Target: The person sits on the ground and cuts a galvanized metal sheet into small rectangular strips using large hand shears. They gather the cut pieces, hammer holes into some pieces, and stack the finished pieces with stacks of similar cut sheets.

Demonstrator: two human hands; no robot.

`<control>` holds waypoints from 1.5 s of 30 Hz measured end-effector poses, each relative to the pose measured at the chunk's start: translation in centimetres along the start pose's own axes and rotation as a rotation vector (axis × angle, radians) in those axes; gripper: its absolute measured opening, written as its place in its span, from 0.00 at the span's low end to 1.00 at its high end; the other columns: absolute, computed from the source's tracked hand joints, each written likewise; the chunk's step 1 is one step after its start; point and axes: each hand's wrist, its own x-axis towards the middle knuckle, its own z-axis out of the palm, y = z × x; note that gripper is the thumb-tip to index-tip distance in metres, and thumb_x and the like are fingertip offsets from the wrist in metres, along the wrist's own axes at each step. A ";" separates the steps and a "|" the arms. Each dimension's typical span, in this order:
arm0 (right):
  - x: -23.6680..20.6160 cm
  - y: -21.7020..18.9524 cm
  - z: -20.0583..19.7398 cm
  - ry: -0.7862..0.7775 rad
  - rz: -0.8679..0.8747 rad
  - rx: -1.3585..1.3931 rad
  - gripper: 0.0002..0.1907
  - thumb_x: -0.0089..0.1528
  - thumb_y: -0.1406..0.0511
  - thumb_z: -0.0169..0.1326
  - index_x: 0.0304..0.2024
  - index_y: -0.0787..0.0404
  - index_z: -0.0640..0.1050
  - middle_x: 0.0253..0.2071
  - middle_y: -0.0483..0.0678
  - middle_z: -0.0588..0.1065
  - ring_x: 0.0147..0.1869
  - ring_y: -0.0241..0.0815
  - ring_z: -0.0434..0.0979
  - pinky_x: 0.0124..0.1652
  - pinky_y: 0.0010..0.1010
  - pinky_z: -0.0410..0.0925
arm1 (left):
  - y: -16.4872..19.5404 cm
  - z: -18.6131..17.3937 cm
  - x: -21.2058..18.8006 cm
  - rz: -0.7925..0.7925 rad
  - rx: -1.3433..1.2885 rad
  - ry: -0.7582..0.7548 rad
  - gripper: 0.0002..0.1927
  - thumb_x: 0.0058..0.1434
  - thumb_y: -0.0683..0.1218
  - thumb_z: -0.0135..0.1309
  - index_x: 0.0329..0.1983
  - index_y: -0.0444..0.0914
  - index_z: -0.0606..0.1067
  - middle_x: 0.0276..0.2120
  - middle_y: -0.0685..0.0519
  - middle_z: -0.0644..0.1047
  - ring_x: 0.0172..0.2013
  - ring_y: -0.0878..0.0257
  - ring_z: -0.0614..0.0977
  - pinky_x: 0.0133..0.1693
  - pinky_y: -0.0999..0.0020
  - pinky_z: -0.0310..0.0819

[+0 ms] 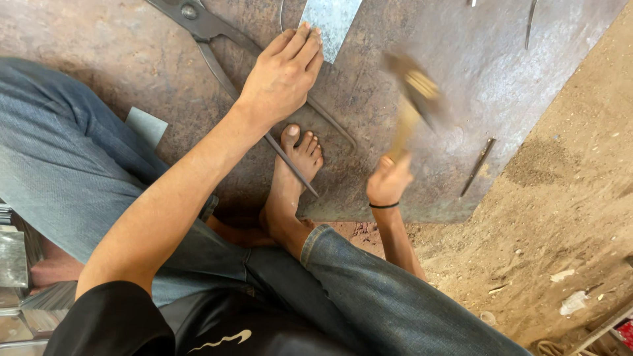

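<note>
My left hand [282, 78] lies flat with its fingertips pressing on the near edge of a shiny sheet-metal piece [331, 20] that rests on a large rusty steel plate [475, 72]. My right hand [389, 179], a black band at its wrist, grips the wooden handle of a hammer [412, 99] raised above the plate and blurred by motion. A bare foot [293, 173] rests on the plate between the two hands.
Big metal shears [217, 39] lie on the plate under my left forearm, their long handles reaching toward the foot. A thin metal strip [477, 166] lies near the plate's right edge. A small sheet offcut [146, 125] sits by my knee. Dirt ground lies to the right.
</note>
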 end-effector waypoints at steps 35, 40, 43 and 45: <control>9.1 -4.1 4.0 -0.142 0.186 -0.148 0.20 0.78 0.56 0.39 0.46 0.67 0.71 0.21 0.49 0.70 0.20 0.39 0.72 0.19 0.34 0.63 | 0.1 -0.1 0.1 -0.059 -0.136 0.017 0.20 0.60 0.40 0.58 0.56 0.30 0.76 0.60 0.44 0.73 0.65 0.52 0.72 0.65 0.65 0.71; 7.3 -5.9 2.0 -0.034 0.250 0.072 0.19 0.77 0.58 0.39 0.41 0.66 0.70 0.22 0.48 0.69 0.23 0.35 0.71 0.23 0.32 0.64 | 0.7 -0.3 1.3 -0.104 -0.211 0.030 0.27 0.59 0.49 0.61 0.56 0.26 0.77 0.55 0.40 0.74 0.57 0.48 0.73 0.56 0.57 0.70; 6.1 -6.5 1.6 -0.028 0.302 0.082 0.20 0.77 0.57 0.40 0.39 0.67 0.70 0.23 0.48 0.69 0.24 0.35 0.71 0.24 0.30 0.65 | 0.9 0.0 1.7 -0.080 -0.029 0.066 0.21 0.60 0.47 0.61 0.52 0.29 0.78 0.52 0.43 0.75 0.54 0.51 0.75 0.56 0.61 0.74; 5.3 -6.7 1.5 -0.055 0.427 0.084 0.20 0.76 0.57 0.40 0.37 0.67 0.70 0.21 0.49 0.68 0.22 0.36 0.68 0.22 0.31 0.61 | 1.1 0.1 1.8 -0.025 0.084 0.116 0.17 0.60 0.46 0.61 0.48 0.31 0.79 0.48 0.45 0.76 0.51 0.54 0.77 0.53 0.66 0.77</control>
